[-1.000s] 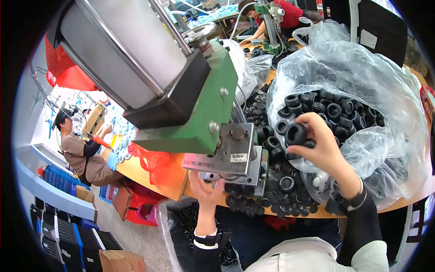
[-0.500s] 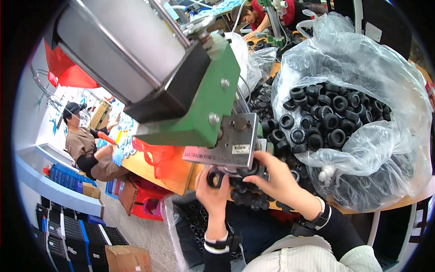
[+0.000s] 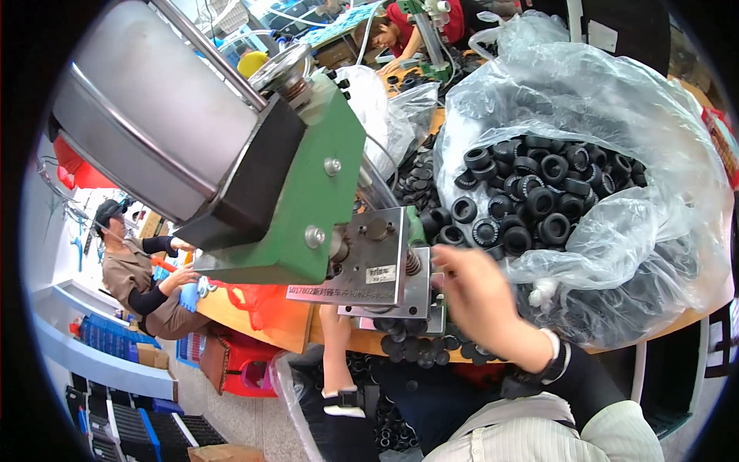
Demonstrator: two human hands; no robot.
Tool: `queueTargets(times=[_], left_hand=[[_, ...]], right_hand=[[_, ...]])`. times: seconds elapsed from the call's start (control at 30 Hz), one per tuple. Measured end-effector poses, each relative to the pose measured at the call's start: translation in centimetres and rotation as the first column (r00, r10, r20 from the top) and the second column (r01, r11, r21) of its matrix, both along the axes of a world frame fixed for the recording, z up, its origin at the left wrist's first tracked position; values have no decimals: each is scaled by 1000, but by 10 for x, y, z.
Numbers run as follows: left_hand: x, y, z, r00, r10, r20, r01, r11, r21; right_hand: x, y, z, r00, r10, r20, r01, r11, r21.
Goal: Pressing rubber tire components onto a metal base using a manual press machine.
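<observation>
Right hand (image 3: 476, 296) blurred beside metal die (image 3: 362, 266), black rings (image 3: 576, 186) beyond; left hand (image 3: 333, 327) mostly hidden; cannot tell either grip.

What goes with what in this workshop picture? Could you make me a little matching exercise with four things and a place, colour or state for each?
Things:
1. Left hand
2. Machine bracket
3. Large heap of black rings
4. Right hand

Places, colours and states:
A. Inside the open clear plastic bag
B. Blurred, just right of the metal plate
C. Partly hidden by the metal plate
D. Green, with bolt heads on its side

Right pairs: 1-C, 2-D, 3-A, 4-B
</observation>
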State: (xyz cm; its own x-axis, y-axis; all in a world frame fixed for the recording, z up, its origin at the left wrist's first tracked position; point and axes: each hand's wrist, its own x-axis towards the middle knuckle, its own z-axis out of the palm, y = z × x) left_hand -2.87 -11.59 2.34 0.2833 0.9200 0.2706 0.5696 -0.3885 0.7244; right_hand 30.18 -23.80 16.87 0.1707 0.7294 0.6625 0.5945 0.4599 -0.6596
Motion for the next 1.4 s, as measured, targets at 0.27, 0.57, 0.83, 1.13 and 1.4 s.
queueTargets(times=[0.27,0.57,0.83,1.13,1.4], left_hand=[[26,47,-60,894,230,384,-137,957,-255],[14,23,-40,989,125,78,-130,989,72],[140,-79,135,925,-16,380,-155,896,416],[159,-68,121,907,193,375,-301,919,254],[70,-116,79,829,486,275,-535,834,137]], right_hand=[[92,120,-39,607,224,762,318,811,-491],[95,74,15,953,-80,293,148,965,-216],[93,-41,21,737,284,-613,-433,895,-106],[31,-28,-4,791,361,-494,-479,868,-132],[-17,12,-2,921,348,-178,-376,913,-159]])
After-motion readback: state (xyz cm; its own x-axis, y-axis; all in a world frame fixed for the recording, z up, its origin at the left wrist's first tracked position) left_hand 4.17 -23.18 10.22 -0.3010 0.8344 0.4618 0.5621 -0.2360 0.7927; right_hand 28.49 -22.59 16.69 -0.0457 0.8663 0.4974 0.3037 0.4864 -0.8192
